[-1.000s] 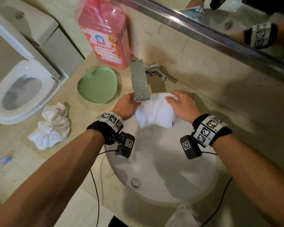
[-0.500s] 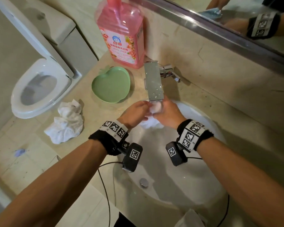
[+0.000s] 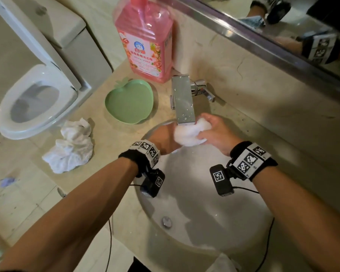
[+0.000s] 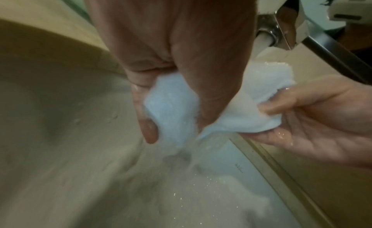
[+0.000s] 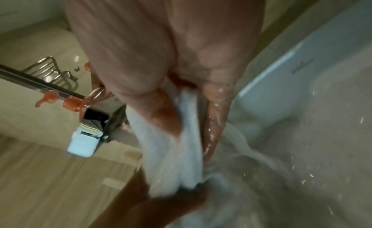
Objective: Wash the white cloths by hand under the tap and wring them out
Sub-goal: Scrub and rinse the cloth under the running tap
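Both hands hold a wet white cloth under the tap, over the sink.

The surface [image 3: 114, 138] spreads out to the left of the hands; the sink [image 3: 204, 222] lies beneath them. The tap [image 3: 184, 99] juts out just above, water running through the cloth [image 3: 190, 132]. The left hand [image 3: 165, 138] and right hand [image 3: 216, 132] each curl fingers round it. A second crumpled cloth [image 3: 71, 146] lies well left, beside a green dish [image 3: 129, 102].
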Available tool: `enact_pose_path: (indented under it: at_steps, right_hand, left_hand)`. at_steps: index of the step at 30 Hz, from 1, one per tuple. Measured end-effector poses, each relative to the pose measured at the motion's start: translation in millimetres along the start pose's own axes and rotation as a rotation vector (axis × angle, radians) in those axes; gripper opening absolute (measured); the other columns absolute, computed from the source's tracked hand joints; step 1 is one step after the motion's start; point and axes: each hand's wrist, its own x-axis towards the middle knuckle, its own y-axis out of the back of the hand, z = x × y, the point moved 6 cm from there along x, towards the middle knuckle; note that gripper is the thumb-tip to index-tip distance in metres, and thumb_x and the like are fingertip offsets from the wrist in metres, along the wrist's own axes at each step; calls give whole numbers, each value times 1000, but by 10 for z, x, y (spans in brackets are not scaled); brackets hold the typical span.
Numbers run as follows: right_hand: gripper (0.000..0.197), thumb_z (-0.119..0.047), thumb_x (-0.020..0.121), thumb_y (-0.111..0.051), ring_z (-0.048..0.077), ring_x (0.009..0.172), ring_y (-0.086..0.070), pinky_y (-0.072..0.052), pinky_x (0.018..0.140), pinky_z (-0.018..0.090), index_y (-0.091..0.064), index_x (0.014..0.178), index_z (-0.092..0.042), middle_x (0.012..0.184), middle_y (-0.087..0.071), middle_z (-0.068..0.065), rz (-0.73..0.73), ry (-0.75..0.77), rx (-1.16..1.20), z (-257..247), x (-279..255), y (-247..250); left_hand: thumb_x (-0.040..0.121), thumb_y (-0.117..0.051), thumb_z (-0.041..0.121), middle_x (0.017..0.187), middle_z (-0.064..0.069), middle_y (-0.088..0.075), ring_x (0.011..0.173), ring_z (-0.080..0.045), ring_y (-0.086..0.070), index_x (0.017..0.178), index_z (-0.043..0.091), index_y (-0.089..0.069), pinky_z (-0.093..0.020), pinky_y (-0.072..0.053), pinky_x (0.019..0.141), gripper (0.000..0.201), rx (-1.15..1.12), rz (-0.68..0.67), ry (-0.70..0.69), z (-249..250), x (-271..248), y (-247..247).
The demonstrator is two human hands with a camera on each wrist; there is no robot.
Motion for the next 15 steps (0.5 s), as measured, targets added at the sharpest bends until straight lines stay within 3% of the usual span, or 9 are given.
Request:
enact_pose_path:
  at_steps: [1, 3, 5, 7, 9, 12, 13, 15]
  right_hand:
    - [41, 14, 78, -67, 18, 86, -63, -59, 62, 29, -67, 86, -26, 97, -63, 1, -32, -21, -28, 22, -16, 62]
    - [28, 6, 78, -76, 21, 92, -66, -64, 72, 40, -60, 86, -17, 103, -63, 4, -113, -115, -15, 103, -47, 125]
    - [34, -1, 77, -81, 25, 97, -67, -60, 85, 52, -53, 86, -18, 105, -61, 7, -149, -205, 18, 205, -44, 105]
    - [47, -7, 72, -87, 27, 101, -66, -61, 80, 53, -54, 104, -19, 110, -61, 6, -123, -223, -73, 257, -1, 50]
    - [59, -14, 69, -90, 23, 98, -67, -63, 70, 43, -58, 119, -21, 111, -65, 2, -152, -195, -198, 268, 43, -64]
    - [41, -32, 65, -89, 13, 78, -69, -57, 53, 25, -69, 99, -22, 93, -73, 0, -160, -123, -415, 285, 120, -166]
    - [41, -39, 64, -89, 11, 76, -68, -54, 53, 24, -69, 96, -23, 91, -72, -2, -141, -89, -525, 278, 150, -164]
    - [48, -49, 65, -86, 13, 83, -66, -54, 67, 26, -70, 102, -24, 95, -71, -4, -112, 3, -734, 231, 205, -169]
  left_hand:
    - [85, -67, 32, 117, -5, -66, 107, -26, -63, 123, 16, -60, -28, -49, 90, 42, 26, 17, -47, 60, 18, 31]
    - [87, -61, 21, 125, -13, -64, 113, -31, -59, 127, 13, -60, -31, -45, 101, 41, 42, 81, -186, 214, 26, 111]
    - [85, -63, 10, 127, -18, -61, 116, -34, -57, 129, 5, -59, -26, -38, 97, 44, 86, 156, -242, 297, 16, 179]
    - [83, -66, 10, 121, -17, -64, 109, -35, -61, 123, 6, -62, -24, -40, 87, 41, 89, 172, -176, 321, 17, 188]
    - [84, -66, 15, 112, -13, -67, 100, -32, -65, 116, 10, -64, -33, -52, 85, 32, -13, 145, -76, 301, 52, 182]
    - [88, -64, 21, 109, -12, -69, 99, -31, -66, 117, 9, -62, -44, -55, 87, 32, -131, 118, 158, 159, 120, 181]
    - [88, -64, 21, 108, -13, -69, 98, -32, -66, 116, 7, -62, -45, -55, 87, 31, -119, 122, 185, 149, 130, 179]
    - [86, -66, 23, 106, -14, -69, 97, -33, -66, 113, 6, -64, -45, -55, 86, 32, -103, 123, 232, 139, 139, 160]
